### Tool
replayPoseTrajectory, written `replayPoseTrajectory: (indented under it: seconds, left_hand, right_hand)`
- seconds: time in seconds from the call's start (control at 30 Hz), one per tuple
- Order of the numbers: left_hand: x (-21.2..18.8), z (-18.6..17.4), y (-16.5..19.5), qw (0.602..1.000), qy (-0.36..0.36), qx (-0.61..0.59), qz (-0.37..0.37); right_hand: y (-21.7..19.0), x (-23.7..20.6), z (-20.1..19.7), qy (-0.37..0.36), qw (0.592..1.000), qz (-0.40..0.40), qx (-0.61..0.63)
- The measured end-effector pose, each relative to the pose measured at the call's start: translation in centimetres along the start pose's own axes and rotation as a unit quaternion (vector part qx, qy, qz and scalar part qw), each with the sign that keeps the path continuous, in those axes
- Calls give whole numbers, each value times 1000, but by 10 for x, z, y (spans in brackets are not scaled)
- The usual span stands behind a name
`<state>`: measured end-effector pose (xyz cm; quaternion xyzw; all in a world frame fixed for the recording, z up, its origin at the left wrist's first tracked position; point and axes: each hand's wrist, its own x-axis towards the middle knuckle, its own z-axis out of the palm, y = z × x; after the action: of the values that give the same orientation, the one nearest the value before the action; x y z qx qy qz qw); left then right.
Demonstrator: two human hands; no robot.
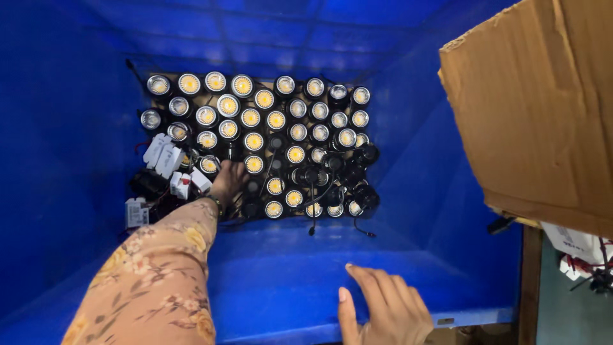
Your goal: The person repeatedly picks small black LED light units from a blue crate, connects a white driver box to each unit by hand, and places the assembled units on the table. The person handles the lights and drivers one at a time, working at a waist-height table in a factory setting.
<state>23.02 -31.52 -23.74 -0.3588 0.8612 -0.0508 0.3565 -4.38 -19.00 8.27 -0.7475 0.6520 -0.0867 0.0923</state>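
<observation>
Deep blue plastic bin [408, 268], floor packed with small round black spot lamps with yellow centres [254, 142]; left hand [228, 182] down among them, grasp unclear; right hand [389, 306] flat, open on near wall; probably light, glass-fragile, best gripped by housing.

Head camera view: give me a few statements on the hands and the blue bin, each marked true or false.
1. The left hand reaches down among the spotlight lamps at the bottom of the blue bin. True.
2. The right hand holds a lamp. False: it rests flat on the bin's near rim, holding nothing.
3. White driver boxes lie left of the lamps. True.
4. A cardboard sheet covers the lamps. False: it is off to the right, above the bin's edge.
</observation>
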Motion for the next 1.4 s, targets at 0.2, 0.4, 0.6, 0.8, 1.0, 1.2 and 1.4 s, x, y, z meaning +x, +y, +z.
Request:
replayPoseTrajectory:
  seconds: [0.2,0.4,0.6,0.8,1.0,1.2,1.4]
  left_hand:
    - [7,-7,-20,994,-44,-28,92]
    - [-23,9,-43,949,11,-311,50]
    - [-76,-6,-56,961,-27,-259,88]
    - [-109,0,-66,893,-119,-430,-52]
    - [-101,27,-86,848,-87,-506,-133]
    - [-92,26,-98,841,-50,-527,-113]
    - [-65,3,-106,890,-75,-447,39]
  right_hand:
    - [4,2,1,1,1000,-26,8]
    - [-3,4,-2,27,999,-15,26]
    - [-8,5,-7,52,997,-43,27]
    - [-11,2,-8,60,997,-33,23]
    - [-10,1,-6,66,997,-31,20]
    - [-8,1,-6,58,997,-38,20]
    - [-9,1,-6,54,998,-38,13]
